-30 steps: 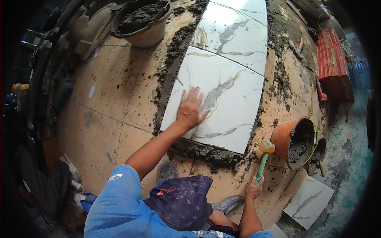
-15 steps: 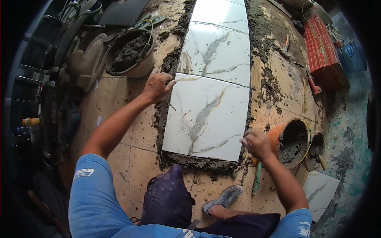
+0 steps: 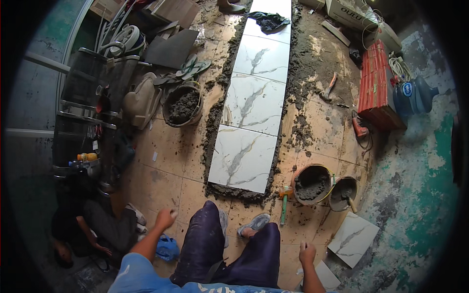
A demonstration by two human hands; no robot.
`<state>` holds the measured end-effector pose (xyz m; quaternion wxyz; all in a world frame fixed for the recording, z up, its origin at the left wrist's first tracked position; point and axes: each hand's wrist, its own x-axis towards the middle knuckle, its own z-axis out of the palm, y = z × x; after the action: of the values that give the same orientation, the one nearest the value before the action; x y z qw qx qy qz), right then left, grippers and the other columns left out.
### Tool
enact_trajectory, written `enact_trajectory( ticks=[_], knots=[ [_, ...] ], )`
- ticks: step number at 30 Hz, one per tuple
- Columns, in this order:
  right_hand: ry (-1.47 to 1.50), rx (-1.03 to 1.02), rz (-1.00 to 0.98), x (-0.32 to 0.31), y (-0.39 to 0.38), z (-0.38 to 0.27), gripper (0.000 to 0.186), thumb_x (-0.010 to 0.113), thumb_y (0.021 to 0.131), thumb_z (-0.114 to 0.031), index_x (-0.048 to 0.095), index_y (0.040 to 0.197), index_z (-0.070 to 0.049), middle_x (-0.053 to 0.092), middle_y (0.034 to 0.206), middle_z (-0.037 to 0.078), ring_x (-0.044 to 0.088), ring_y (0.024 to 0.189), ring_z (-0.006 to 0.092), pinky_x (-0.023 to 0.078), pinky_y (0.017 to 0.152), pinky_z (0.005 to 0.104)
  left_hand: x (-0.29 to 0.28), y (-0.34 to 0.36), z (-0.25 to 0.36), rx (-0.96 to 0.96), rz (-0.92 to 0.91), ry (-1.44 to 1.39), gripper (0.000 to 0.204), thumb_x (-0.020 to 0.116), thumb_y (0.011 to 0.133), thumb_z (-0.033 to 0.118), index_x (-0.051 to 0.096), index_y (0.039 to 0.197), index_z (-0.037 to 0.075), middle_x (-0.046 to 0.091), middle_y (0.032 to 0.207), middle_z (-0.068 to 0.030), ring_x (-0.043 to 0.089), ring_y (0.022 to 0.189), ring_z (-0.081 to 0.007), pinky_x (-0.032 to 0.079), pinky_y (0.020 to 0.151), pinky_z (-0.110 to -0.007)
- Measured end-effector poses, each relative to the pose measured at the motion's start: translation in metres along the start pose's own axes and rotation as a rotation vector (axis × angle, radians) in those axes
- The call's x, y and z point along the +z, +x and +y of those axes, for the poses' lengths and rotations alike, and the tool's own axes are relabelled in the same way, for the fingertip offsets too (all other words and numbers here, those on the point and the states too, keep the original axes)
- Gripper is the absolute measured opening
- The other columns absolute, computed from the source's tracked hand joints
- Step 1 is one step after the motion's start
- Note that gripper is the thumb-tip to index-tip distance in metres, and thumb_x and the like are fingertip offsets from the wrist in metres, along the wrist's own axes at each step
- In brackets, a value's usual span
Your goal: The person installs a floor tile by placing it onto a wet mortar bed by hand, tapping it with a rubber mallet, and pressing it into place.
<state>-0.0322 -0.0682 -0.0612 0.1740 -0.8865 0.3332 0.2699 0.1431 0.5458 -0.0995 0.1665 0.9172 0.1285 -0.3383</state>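
My left hand (image 3: 166, 218) hangs above the floor left of my knees, fingers curled, with nothing visible in it. On the other side my right hand (image 3: 307, 253) is closed in a loose fist, beside spare marbled tiles (image 3: 353, 239). Both hands are away from the nearest laid tile (image 3: 241, 157), a white marbled square lying on grey mortar (image 3: 239, 194) in front of my feet. Beyond it a row of matching tiles (image 3: 256, 101) runs away from me. A mallet (image 3: 284, 207) with a green handle lies right of the row.
Mortar fills a bucket (image 3: 312, 184) and a smaller pail (image 3: 343, 193) at right, and another bucket (image 3: 182, 106) at left. A hammer (image 3: 330, 88), an orange power tool (image 3: 360, 127) and stacked red boxes (image 3: 373, 88) lie farther right. Another person (image 3: 73, 229) sits low at left.
Both hands have left the nearest tile's edges and drawn back toward my body. The view has risen and widened, now showing a seated person at left and a dark cloth on the far tiles.
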Motion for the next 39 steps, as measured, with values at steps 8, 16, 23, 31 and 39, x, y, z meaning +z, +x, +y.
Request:
enact_trajectory(
  ticks=[8, 16, 23, 31, 39],
  knots=[
    [-0.198, 0.118, -0.395, -0.051, 0.011, -0.076, 0.061, 0.063, 0.09, -0.032, 0.042, 0.142, -0.007, 0.05, 0.135, 0.025, 0.052, 0.12, 0.0411, 0.044, 0.101, 0.0468, -0.041, -0.114, -0.025, -0.233, 0.153, -0.38, 0.026, 0.069, 0.084, 0.024, 0.068, 0.08, -0.002, 0.067, 0.071, -0.0177, 0.066, 0.068, -0.0282, 0.05, 0.067, -0.039],
    [0.364, 0.026, 0.235, -0.187, 0.156, -0.361, 0.033, 0.068, 0.089, -0.023, 0.067, 0.111, 0.001, 0.071, 0.099, 0.016, 0.068, 0.092, 0.0236, 0.051, 0.085, 0.0334, -0.195, 0.181, 0.077, 0.129, 0.195, -0.467, 0.02, 0.069, 0.083, 0.018, 0.067, 0.087, -0.002, 0.066, 0.084, -0.0197, 0.065, 0.079, -0.0347, 0.051, 0.073, -0.039],
    [0.642, 0.231, 0.106, -0.144, 0.241, -0.437, 0.035, 0.069, 0.088, -0.024, 0.068, 0.111, 0.002, 0.072, 0.1, 0.016, 0.069, 0.09, 0.0223, 0.052, 0.082, 0.0322, -0.218, 0.332, 0.221, 0.293, 0.063, -0.512, 0.02, 0.071, 0.079, 0.019, 0.066, 0.085, 0.0, 0.066, 0.084, -0.0184, 0.064, 0.08, -0.0363, 0.05, 0.073, -0.041],
    [0.473, 0.035, 0.169, -0.034, 0.466, -0.427, 0.026, 0.067, 0.091, -0.019, 0.069, 0.103, 0.004, 0.07, 0.085, 0.01, 0.066, 0.076, 0.0189, 0.052, 0.071, 0.0307, -0.119, 0.5, 0.3, 0.087, 0.03, -0.423, 0.024, 0.072, 0.078, 0.023, 0.07, 0.087, 0.001, 0.067, 0.086, -0.0187, 0.065, 0.084, -0.0356, 0.05, 0.076, -0.042],
    [0.393, 0.077, 0.357, 0.098, 0.694, -0.466, 0.038, 0.07, 0.088, -0.027, 0.067, 0.115, -0.001, 0.064, 0.107, 0.018, 0.065, 0.089, 0.0311, 0.05, 0.083, 0.0374, 0.012, 0.672, 0.316, -0.129, 0.352, -0.383, 0.037, 0.081, 0.073, 0.024, 0.07, 0.099, 0.0, 0.067, 0.094, -0.0171, 0.064, 0.085, -0.0314, 0.05, 0.08, -0.039]
  ],
)
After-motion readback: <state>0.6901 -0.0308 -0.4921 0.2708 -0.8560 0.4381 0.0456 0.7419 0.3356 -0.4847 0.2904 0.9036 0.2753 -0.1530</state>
